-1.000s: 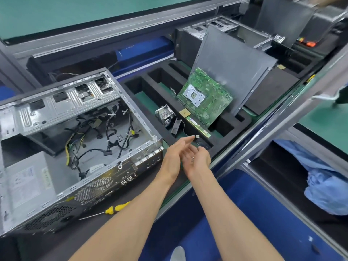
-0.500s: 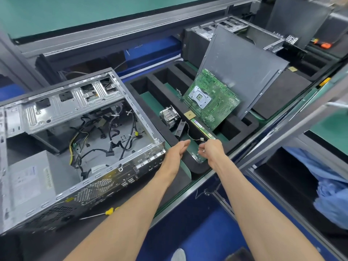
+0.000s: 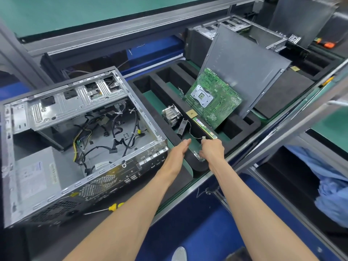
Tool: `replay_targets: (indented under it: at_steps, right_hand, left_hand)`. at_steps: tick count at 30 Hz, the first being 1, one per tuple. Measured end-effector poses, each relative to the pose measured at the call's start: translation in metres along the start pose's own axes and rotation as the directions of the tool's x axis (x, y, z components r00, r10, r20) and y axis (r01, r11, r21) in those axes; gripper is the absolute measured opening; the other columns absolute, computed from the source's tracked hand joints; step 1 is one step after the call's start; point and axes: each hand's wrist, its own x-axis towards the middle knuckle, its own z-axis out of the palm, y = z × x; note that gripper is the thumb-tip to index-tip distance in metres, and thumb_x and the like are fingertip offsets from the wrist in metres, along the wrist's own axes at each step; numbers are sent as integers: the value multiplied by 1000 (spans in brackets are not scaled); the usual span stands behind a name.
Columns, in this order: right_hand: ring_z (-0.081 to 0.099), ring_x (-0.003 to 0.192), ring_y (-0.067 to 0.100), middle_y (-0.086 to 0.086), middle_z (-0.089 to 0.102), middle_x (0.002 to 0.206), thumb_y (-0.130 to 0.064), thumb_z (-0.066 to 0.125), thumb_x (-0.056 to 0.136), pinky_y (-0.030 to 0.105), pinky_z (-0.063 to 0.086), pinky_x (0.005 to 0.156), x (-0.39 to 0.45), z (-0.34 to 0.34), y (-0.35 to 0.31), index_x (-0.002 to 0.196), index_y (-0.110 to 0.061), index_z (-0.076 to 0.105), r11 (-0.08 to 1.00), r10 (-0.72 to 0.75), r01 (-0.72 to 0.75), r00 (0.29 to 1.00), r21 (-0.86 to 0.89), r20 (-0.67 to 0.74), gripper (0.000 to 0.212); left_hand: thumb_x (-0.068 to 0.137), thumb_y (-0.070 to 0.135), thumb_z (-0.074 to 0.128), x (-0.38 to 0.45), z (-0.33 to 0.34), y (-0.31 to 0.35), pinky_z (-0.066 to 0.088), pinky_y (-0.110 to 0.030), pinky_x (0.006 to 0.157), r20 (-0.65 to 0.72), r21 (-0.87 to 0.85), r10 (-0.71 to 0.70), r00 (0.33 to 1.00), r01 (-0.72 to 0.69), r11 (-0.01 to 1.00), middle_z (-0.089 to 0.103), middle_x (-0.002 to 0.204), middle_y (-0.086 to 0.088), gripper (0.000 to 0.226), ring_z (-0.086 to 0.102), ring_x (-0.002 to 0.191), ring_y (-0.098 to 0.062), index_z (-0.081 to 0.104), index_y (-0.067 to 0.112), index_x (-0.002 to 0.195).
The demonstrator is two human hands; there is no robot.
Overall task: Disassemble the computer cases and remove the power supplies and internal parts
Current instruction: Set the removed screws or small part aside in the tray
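Separating over the near end of the foam tray point(image 3: 160, 91), the two hands now work apart where a second ago they were pressed together around a small wired part: the right hand point(image 3: 212, 149) has drawn off to the right and curls its fingers around a small metal piece at the tray's near slot, while the thin wire point(image 3: 190, 129) with its white plug point(image 3: 203, 137) trails from just above its knuckles back to the black part point(image 3: 181, 126) lying in the tray. The left hand point(image 3: 180, 149) has let go, fingers straight and together, its tip hovering just beside the slot. This suggests a small internal part is being laid down with the others, so the drop-off is nearly done. The motherboard point(image 3: 214, 98) leans in the tray against the grey side panel point(image 3: 244, 72), with the heatsink point(image 3: 171, 114), a gold chip point(image 3: 192, 113) and a RAM stick point(image 3: 204, 128) near it. The open case point(image 3: 79, 132) sits just left of the hands, with its power supply point(image 3: 35, 174) in the near left corner and loose cables point(image 3: 113, 132) across the floor, so the bigger removal looks yet to come. A yellow screwdriver point(image 3: 105, 209) lies in front of the case, within reach of the left hand
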Motion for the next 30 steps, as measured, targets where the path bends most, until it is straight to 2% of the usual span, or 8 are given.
replay_targets:
  at_steps: [3, 7, 12, 17, 20, 25, 28, 30]
  right_hand:
    - [63, 82, 26, 6, 68, 90, -14, 53, 87, 36, 54, 78, -13, 11, 2, 85, -7, 68, 990, -120, 116, 992, 83, 48, 16]
    - [70, 89, 18, 0, 74, 91, -17, 55, 91, 35, 57, 82, -40, 22, -4, 90, -18, 77, 957, -256, 251, 967, 148, 14, 22]
    - [64, 78, 12, -4, 71, 79, -21, 51, 94, 28, 47, 64, -79, 33, -10, 83, -19, 73, 902, -404, 405, 914, 152, -40, 25]
    - [62, 84, 8, -5, 68, 89, -22, 45, 104, 15, 45, 70, -119, 50, -10, 102, -13, 68, 808, -561, 570, 822, 152, -97, 25]
    - [64, 101, 18, 4, 71, 109, -21, 41, 107, 27, 48, 90, -142, 65, -7, 120, -6, 65, 755, -636, 645, 764, 119, -106, 31]
    - [51, 131, 29, 13, 61, 135, -15, 39, 104, 47, 37, 111, -177, 97, 7, 135, -1, 56, 508, -859, 858, 498, -81, -114, 38]
    - [45, 139, 27, 11, 55, 143, -11, 47, 95, 52, 28, 118, -200, 119, 21, 143, -3, 49, 363, -925, 922, 374, -135, 64, 49]
    - [44, 137, 24, 10, 53, 143, -13, 56, 84, 49, 27, 120, -213, 134, 27, 146, -2, 42, 312, -922, 938, 337, -149, 189, 65]
  left_hand:
    - [106, 48, 30, -10, -1, 5, 21, -37, 124, -1, 14, 25, 1000, -25, 1000, 39, 157, 13, 50, 36, 142, -3, 42, 32, 151]
    - [106, 43, 30, -28, -2, 20, 37, -15, 96, 10, -22, 66, 998, -65, 998, 64, 118, 34, 36, 54, 111, 21, 64, 51, 114]
    - [102, 48, 34, -51, -11, 32, 39, -34, 114, -18, -43, 121, 992, -122, 992, 68, 127, 15, 44, 57, 123, 2, 65, 35, 130]
    - [99, 46, 38, -81, -29, 43, 48, -28, 96, -34, -31, 194, 980, -195, 980, 74, 112, 15, 37, 65, 110, 0, 73, 43, 106]
    - [95, 46, 42, -102, -45, 49, 55, -39, 89, -129, 39, 269, 954, -266, 963, 77, 101, 7, 37, 69, 101, -10, 76, 32, 94]
    - [97, 30, 46, -136, -97, 56, 52, -34, 71, -225, 304, 429, 875, -355, 884, 75, 83, 11, 34, 67, 79, -7, 78, 26, 86]
    - [100, 24, 54, -151, -135, 54, 38, -25, 57, -298, 481, 524, 798, -349, 805, 60, 55, 15, 43, 51, 53, -1, 63, 27, 58]
    - [100, 24, 55, -158, -161, 48, 40, -27, 58, -296, 597, 577, 761, -324, 734, 62, 58, 11, 39, 52, 55, -5, 63, 22, 63]
